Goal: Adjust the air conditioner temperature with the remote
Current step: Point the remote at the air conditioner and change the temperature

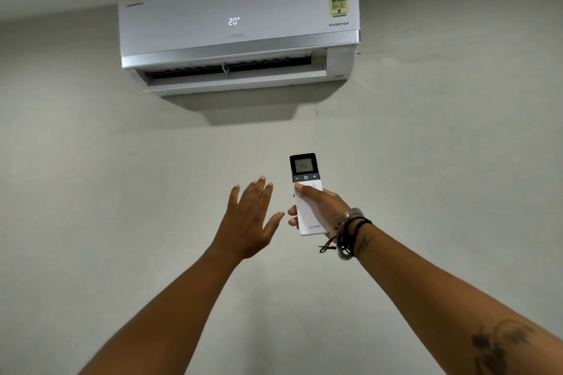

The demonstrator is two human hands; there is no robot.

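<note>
A white wall-mounted air conditioner (237, 27) hangs high on the wall, its front display reading 20 and its louvre open. My right hand (323, 207) holds a white remote (306, 195) upright, pointed toward the unit. The remote's dark top screen also reads 20, and my thumb rests on its white body just below the minus, power and plus row. My left hand (248, 219) is raised just left of the remote, fingers spread, touching nothing.
A plain grey wall (122, 192) fills the view below and around the unit. A thin cord (316, 128) hangs down from the unit's right underside. Bracelets and dark threads circle my right wrist (350, 231).
</note>
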